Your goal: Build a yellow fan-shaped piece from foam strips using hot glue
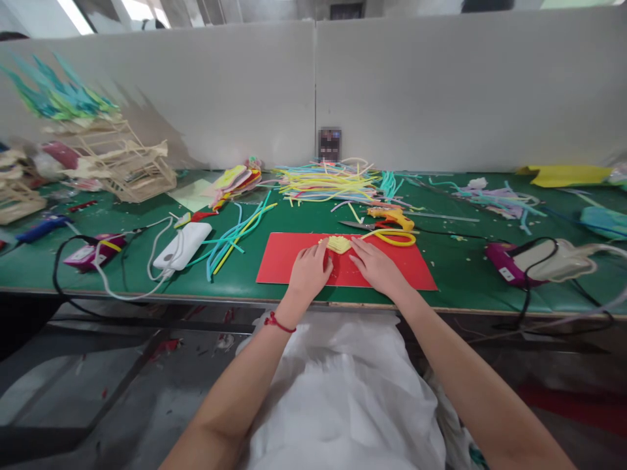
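A small pale yellow piece of folded or layered strips [339, 244] lies on a red board [274, 261] in front of me. My left hand [309, 269] has its fingertips on the left side of the piece, its thumb low near the board. From the other side, the fingertips of my right hand [378, 266] press against the right edge. Both hands are bent around the piece, holding it between them. A loop of yellow cord [399, 237] lies just beyond my right hand, with a thin end running toward the piece. Orange-handled scissors [392, 219] rest behind the board.
Many coloured strips [326, 183] are piled at the back, with loose teal and yellow strips [240, 232] left of the board. A white power bank [183, 247], purple boxes [95, 253] with cables, a wooden frame model [132, 173] and a phone [330, 145] stand around.
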`<state>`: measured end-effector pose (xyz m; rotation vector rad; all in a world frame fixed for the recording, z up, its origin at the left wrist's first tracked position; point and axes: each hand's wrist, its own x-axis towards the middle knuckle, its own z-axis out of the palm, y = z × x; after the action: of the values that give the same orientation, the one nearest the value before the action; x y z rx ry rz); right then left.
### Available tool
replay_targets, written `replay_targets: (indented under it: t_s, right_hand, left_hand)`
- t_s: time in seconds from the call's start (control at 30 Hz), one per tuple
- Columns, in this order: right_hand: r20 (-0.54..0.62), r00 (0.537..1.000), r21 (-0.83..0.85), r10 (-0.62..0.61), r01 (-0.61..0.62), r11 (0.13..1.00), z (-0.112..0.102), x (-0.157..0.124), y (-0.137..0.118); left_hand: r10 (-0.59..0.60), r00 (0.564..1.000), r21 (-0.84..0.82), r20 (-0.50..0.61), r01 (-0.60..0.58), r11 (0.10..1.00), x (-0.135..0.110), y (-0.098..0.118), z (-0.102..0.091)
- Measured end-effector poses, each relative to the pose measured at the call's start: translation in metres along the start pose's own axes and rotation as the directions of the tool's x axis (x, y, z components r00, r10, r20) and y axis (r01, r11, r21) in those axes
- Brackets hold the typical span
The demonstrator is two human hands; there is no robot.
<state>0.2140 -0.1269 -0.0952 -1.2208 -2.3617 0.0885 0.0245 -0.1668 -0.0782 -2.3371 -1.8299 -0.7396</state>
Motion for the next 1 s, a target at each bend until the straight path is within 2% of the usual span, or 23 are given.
replay_targets:
  t_s: [0.23, 0.43, 0.77, 1.0]
  right_hand:
    - [0.004, 1.0, -0.014, 0.003, -0.002, 1.0, 0.0004, 0.0002, -0.0003]
    - [-0.001, 1.0, -0.021, -0.005, 0.005, 1.0, -0.0003, -0.0002, -0.0007]
    - [-0.011, 1.0, -0.04, -0.01, 0.01, 0.999, 0.0004, -0.0007, -0.0001]
    - [0.0, 1.0, -0.037, -0.008, 0.008, 0.999, -0.0004, -0.0003, -0.0007]
  left_hand:
    - [0.05, 0.998, 0.022, 0.048, -0.051, 0.998, 0.0003, -0.0007, 0.0017]
    - [0.012, 0.995, 0.061, 0.1, -0.018, 0.998, 0.0007, 0.0006, -0.0005]
    - [-0.065, 0.992, 0.098, 0.106, 0.055, 0.994, 0.0003, 0.0024, -0.0004]
    - [-0.068, 0.987, 0.099, 0.146, 0.054, 0.994, 0.0004, 0.0032, -0.0005]
